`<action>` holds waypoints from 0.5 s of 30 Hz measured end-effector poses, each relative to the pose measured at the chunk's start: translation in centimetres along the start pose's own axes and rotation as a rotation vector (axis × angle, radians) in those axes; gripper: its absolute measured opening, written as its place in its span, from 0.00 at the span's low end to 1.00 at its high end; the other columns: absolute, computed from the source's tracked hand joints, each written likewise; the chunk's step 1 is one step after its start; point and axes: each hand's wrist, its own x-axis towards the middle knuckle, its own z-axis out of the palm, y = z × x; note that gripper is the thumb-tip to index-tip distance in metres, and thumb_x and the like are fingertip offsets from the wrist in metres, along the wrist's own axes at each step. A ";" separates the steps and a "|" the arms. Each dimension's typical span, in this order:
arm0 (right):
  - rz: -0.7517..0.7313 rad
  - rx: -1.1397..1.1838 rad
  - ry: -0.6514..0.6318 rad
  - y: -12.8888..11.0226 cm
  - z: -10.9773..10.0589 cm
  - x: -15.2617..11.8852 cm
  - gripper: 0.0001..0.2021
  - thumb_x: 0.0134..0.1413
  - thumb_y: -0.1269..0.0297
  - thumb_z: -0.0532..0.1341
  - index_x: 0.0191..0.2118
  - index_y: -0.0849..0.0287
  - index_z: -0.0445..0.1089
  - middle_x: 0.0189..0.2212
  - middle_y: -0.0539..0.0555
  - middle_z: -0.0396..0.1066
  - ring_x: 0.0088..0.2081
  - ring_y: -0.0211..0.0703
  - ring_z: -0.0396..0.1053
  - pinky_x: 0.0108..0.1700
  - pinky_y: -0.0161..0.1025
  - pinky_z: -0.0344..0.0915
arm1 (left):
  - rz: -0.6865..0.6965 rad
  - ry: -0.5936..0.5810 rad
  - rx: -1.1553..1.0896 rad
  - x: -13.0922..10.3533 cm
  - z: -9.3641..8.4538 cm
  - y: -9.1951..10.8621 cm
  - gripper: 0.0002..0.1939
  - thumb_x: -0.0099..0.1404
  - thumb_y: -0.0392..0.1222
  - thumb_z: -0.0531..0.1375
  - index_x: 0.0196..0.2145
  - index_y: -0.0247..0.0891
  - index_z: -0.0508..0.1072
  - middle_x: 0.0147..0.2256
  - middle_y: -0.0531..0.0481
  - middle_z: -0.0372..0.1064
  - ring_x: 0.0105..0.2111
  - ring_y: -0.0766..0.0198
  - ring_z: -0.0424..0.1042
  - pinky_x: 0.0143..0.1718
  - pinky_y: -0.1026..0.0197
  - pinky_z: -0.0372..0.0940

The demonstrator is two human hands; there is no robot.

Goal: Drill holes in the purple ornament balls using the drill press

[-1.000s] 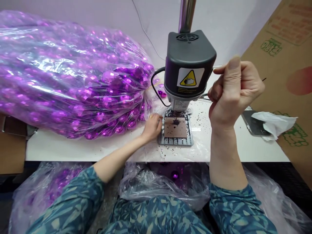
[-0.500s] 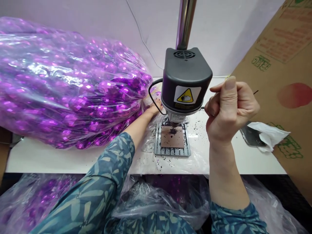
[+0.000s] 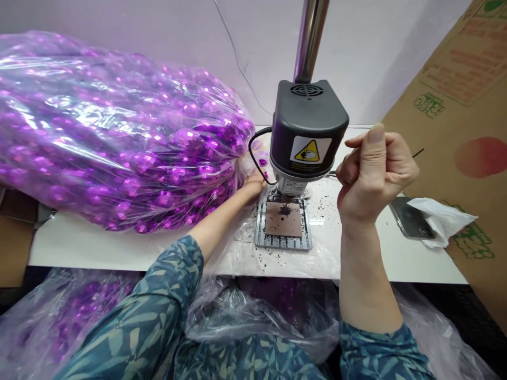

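My right hand (image 3: 372,171) is a closed fist beside the black bench drill press (image 3: 311,126). A thin rod runs from the drill press into the fist, and its dark tip sticks out on the other side. My left hand (image 3: 255,184) reaches behind the machine's black cable, its fingertips partly hidden, close to small purple faceted pieces (image 3: 263,162). Below the drill head, a brown square board (image 3: 283,226) with a small hole lies on the slotted metal base (image 3: 283,244), scattered with dark shavings.
On the left a large clear bag of shiny purple faceted balls (image 3: 158,153) bulges over the white table (image 3: 99,250). A phone (image 3: 412,219) with a crumpled tissue (image 3: 446,216) lies at right, against a cardboard box (image 3: 467,105). Plastic bags (image 3: 261,316) hang below the front edge.
The view has shifted slightly. My left hand has come back a little toward me, and purple pieces now show beyond it. My right fist stays beside the drill head.
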 end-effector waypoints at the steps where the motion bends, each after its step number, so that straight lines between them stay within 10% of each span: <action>1: 0.000 0.001 0.009 0.0 0.0 0.0 0.16 0.62 0.54 0.64 0.26 0.57 0.71 0.12 0.41 0.50 0.13 0.25 0.49 0.16 0.34 0.41 | -0.019 -0.008 0.058 -1.2 0.1 -0.1 0.25 0.70 0.41 0.59 0.63 0.37 0.68 0.63 0.34 0.67 0.60 0.44 0.71 0.60 0.49 0.67; 9: 0.002 0.026 0.040 0.5 0.3 0.2 0.19 0.59 0.47 0.66 0.25 0.56 0.70 0.12 0.41 0.50 0.12 0.27 0.47 0.15 0.36 0.37 | 0.337 0.342 0.184 -12.4 2.0 -4.2 0.22 0.73 0.45 0.60 0.62 0.42 0.73 0.56 0.33 0.71 0.52 0.43 0.75 0.53 0.47 0.68; 15: -0.031 0.029 0.049 0.5 0.4 0.3 0.21 0.57 0.45 0.66 0.25 0.57 0.71 0.11 0.42 0.51 0.12 0.27 0.48 0.16 0.37 0.38 | 0.279 0.306 0.001 -15.7 2.6 -6.7 0.22 0.70 0.45 0.66 0.60 0.44 0.74 0.57 0.38 0.75 0.54 0.45 0.75 0.59 0.44 0.64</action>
